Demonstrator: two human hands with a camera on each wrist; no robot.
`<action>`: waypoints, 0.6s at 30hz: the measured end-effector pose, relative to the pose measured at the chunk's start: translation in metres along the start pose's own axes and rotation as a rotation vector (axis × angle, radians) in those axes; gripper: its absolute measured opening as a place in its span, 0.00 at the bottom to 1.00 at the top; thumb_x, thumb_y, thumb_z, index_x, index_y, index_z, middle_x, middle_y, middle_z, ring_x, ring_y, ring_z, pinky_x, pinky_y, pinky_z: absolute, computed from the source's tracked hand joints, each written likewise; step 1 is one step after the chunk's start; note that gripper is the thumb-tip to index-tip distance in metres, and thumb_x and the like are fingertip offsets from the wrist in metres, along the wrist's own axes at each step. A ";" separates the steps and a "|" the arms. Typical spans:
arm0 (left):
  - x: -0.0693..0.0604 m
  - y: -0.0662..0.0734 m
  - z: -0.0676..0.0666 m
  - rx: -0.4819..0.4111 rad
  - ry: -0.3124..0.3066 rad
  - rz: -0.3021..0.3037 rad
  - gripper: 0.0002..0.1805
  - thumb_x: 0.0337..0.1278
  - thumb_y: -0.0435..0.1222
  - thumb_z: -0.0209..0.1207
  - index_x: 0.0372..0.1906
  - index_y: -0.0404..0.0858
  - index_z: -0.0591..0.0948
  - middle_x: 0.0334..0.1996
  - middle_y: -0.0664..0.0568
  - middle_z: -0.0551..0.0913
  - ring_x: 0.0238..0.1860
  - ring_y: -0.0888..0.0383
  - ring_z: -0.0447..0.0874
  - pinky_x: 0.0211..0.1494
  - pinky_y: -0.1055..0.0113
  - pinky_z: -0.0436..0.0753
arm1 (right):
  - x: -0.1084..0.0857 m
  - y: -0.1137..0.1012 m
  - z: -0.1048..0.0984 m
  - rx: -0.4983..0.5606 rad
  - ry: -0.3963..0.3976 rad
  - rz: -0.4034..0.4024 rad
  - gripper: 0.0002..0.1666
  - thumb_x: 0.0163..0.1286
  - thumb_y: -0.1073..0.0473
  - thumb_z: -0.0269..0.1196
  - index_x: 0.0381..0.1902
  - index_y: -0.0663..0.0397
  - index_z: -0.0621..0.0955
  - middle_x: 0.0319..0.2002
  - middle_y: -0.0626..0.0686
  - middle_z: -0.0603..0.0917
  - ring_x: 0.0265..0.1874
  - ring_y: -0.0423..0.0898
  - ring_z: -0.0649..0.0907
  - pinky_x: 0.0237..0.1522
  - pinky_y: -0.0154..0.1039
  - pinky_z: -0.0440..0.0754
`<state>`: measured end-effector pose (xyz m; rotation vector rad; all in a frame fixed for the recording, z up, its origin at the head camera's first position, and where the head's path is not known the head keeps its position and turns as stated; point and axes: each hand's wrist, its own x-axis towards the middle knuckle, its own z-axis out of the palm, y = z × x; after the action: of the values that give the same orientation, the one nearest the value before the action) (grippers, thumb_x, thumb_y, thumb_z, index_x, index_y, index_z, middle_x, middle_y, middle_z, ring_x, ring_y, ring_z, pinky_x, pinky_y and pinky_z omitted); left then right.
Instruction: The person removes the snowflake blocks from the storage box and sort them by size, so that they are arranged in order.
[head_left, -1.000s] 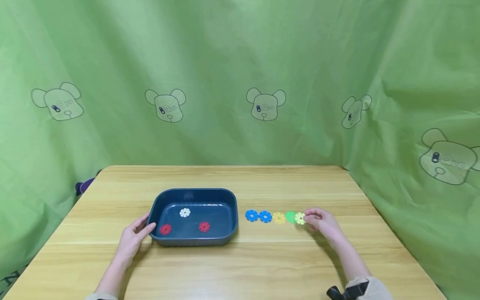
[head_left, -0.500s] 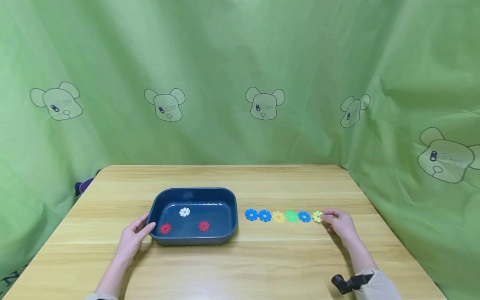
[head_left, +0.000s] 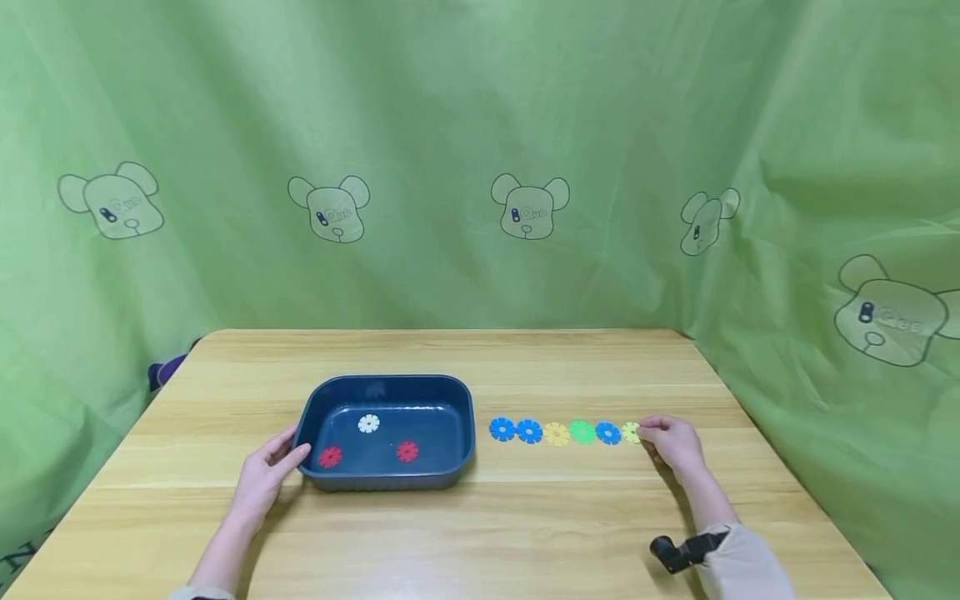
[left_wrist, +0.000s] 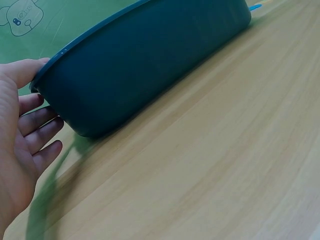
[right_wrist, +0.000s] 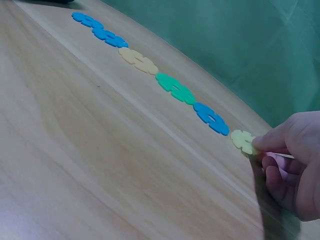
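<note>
In the head view, my left hand [head_left: 262, 482] holds the left end of a dark blue tub [head_left: 386, 482], its thumb over the rim and fingers against the outer wall. Two red snowflake discs [head_left: 407, 452] and a white one [head_left: 368, 423] lie inside. My right hand [head_left: 675, 446] pinches a pale yellow-green snowflake disc [right_wrist: 242, 141] between thumb and finger, at the right end of a row on the table. Leftward from it run a blue disc [right_wrist: 211, 119], a green disc [right_wrist: 175, 88], a yellow disc [right_wrist: 138, 61] and two more blue discs [head_left: 516, 430].
The wooden table [head_left: 480, 542] stands before a green curtain [head_left: 427, 283] printed with bear heads. A purple object [head_left: 167, 372] shows past the table's left edge. A black wrist mount [head_left: 686, 552] juts from the right sleeve.
My right hand carried the pale disc rightward past the blue disc, which came into view, then shifted it slightly back left. The left hand and tub have stayed in place.
</note>
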<state>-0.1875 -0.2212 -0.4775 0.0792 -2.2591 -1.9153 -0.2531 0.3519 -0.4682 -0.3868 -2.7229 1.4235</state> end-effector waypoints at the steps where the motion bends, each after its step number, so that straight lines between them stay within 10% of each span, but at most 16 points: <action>1: 0.000 0.000 0.000 -0.004 0.000 0.009 0.30 0.58 0.39 0.60 0.60 0.23 0.68 0.58 0.31 0.70 0.49 0.73 0.72 0.46 0.86 0.70 | 0.000 -0.001 0.000 -0.004 0.002 0.000 0.17 0.62 0.64 0.59 0.43 0.74 0.76 0.23 0.51 0.78 0.21 0.41 0.74 0.20 0.33 0.75; 18: 0.001 0.005 -0.002 0.009 -0.030 -0.088 0.30 0.62 0.37 0.57 0.64 0.25 0.64 0.62 0.33 0.65 0.44 0.83 0.68 0.49 0.86 0.68 | -0.005 -0.007 -0.001 0.032 0.005 0.032 0.19 0.64 0.63 0.57 0.48 0.74 0.74 0.32 0.58 0.80 0.26 0.42 0.76 0.23 0.33 0.77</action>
<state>-0.1876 -0.2220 -0.4721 0.1538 -2.3207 -1.9619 -0.2493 0.3475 -0.4621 -0.4331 -2.6985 1.4697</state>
